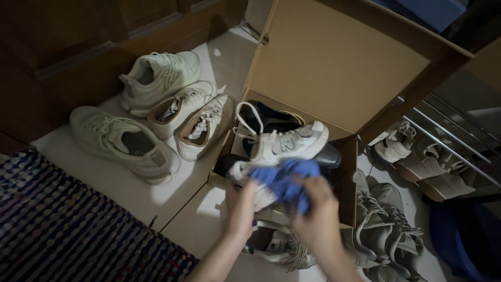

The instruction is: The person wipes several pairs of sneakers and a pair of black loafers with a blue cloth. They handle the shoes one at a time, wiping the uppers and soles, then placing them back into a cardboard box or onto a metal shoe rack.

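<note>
My left hand [241,204] grips the heel end of a white sneaker [284,146] held over an open cardboard shoebox [344,198]. My right hand [314,201] presses a crumpled blue cloth [282,177] against the sneaker's side. The sneaker lies on its side with a loose white lace looped up above it. Dark shoes [271,122] lie inside the box beneath it.
The box's lid [339,62] stands raised behind. Two pairs of pale sneakers [156,115] sit on the tiled floor at left. A patterned woven mat [68,224] lies at lower left. More shoes [386,230] lie at right, with a shoe rack [443,156] beyond. Another white sneaker [276,245] rests under my wrists.
</note>
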